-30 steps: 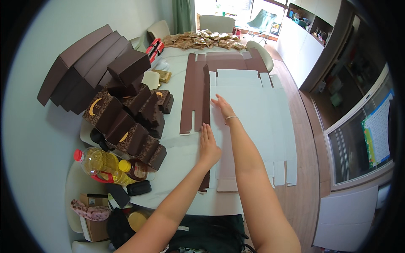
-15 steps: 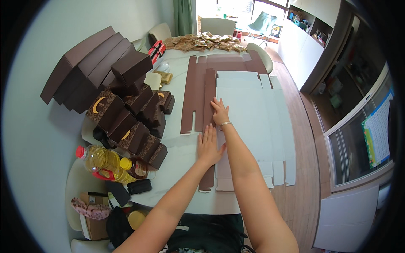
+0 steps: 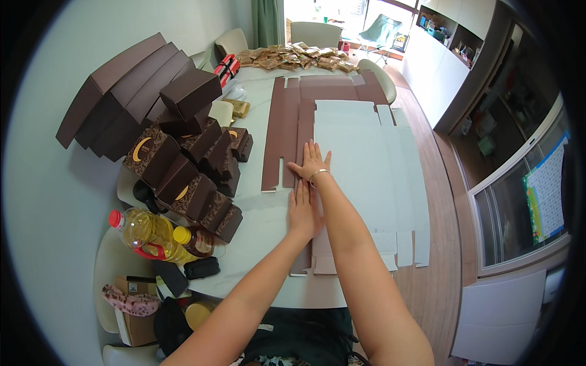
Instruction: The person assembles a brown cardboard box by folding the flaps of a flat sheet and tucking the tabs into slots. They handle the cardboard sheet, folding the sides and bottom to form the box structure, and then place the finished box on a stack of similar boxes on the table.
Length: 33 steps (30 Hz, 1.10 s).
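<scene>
Flat, unfolded cardboard box blanks lie across the marble-look table, the upper one with its white inner side (image 3: pixel 360 177) up. Along its left edge runs a folded brown flap (image 3: pixel 304 125). My left hand (image 3: pixel 304 210) lies on the lower part of this flap, fingers stretched forward. Just beyond it, my right hand (image 3: pixel 313 163) rests with spread fingers across the flap and the white panel's edge; a bracelet circles that wrist. Neither hand grips anything. Another brown blank (image 3: pixel 276 116) lies underneath, showing on the left and at the far end.
Folded brown boxes (image 3: pixel 189 146) are stacked on the left, beside an oil bottle (image 3: pixel 149 235) and a smaller yellow-capped bottle (image 3: pixel 194 241). A black case (image 3: pixel 202 268) lies near them. Many gold packets (image 3: pixel 299 59) cover the table's far end. Chairs stand around the table.
My right hand has turned, its thumb now spread left over the brown flap. My left hand stays on the flap, its thumb drawn in closer. The view has shifted slightly.
</scene>
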Tool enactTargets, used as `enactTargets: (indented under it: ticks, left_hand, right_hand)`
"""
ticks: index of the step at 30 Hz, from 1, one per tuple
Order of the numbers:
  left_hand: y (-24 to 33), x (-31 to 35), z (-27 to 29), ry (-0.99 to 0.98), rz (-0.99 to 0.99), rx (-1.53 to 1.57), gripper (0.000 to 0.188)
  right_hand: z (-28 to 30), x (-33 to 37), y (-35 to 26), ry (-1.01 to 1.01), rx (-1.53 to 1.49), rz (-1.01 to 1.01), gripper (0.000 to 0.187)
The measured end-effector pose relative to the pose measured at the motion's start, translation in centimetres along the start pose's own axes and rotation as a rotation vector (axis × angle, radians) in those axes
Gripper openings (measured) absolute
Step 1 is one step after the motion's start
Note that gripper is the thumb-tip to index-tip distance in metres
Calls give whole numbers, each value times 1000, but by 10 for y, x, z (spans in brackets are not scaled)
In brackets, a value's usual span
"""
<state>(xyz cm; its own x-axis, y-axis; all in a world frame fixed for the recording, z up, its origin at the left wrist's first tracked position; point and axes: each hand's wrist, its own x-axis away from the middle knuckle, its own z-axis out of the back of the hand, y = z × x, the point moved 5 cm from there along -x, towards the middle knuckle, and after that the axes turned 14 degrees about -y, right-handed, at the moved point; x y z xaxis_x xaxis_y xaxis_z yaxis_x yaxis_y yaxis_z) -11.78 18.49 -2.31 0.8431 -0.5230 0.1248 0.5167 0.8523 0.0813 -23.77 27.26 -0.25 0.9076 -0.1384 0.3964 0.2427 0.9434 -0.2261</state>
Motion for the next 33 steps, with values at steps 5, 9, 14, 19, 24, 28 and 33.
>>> enactTargets:
  ticks: [5,9,14,19,24,28,33]
  left_hand:
    - [-3,-1,-3,54,-29,47,101]
    - [-4,0,-1,83,-57,113,97]
    - [-3,2,0,60,-59,96,93]
    - [-1,3,4,54,-65,140,94]
    - [-3,6,6,56,-62,150,97]
    - [-4,4,2,64,-57,120,98]
    - [-5,4,2,90,-79,167,98]
  right_hand:
    - [2,2,-4,-44,13,-39,97]
    - [2,2,-7,-39,24,-59,90]
    - [-4,1,-15,148,131,45,76]
    - [-9,-9,-8,67,97,75,74]
    - [-6,-7,-10,7,70,57,76]
    - [-4,-5,-12,-1,66,53,78]
    - [-5,-6,-11,0,67,48,80]
